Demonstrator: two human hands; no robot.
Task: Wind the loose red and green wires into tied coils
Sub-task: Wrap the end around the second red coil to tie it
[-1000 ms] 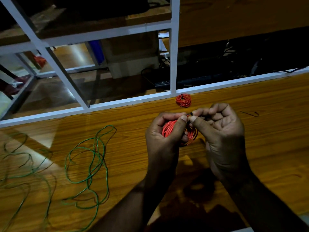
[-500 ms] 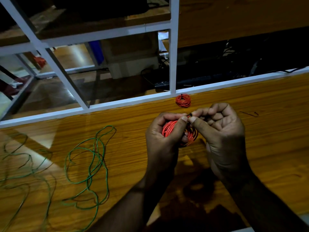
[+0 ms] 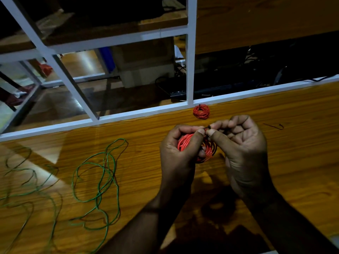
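My left hand (image 3: 176, 154) grips a wound red wire coil (image 3: 185, 143) above the wooden table (image 3: 293, 143). My right hand (image 3: 242, 147) pinches a short black tie (image 3: 208, 127) at the coil's top, thumb and forefinger meeting my left thumb. Part of the coil is hidden behind my fingers. A second red coil (image 3: 201, 111), tied with a black tie, lies on the table just beyond my hands. Loose green wire (image 3: 99, 182) sprawls in loops to the left, and more green wire (image 3: 23, 189) lies at the far left edge.
A thin black tie piece (image 3: 274, 126) lies on the table to the right of my hands. A white metal frame (image 3: 190, 70) runs along the table's far edge, with dark shelves, boxes and cables behind it.
Nothing has clearly moved; both hands stay at the top of the red coil with only slight finger shifts.
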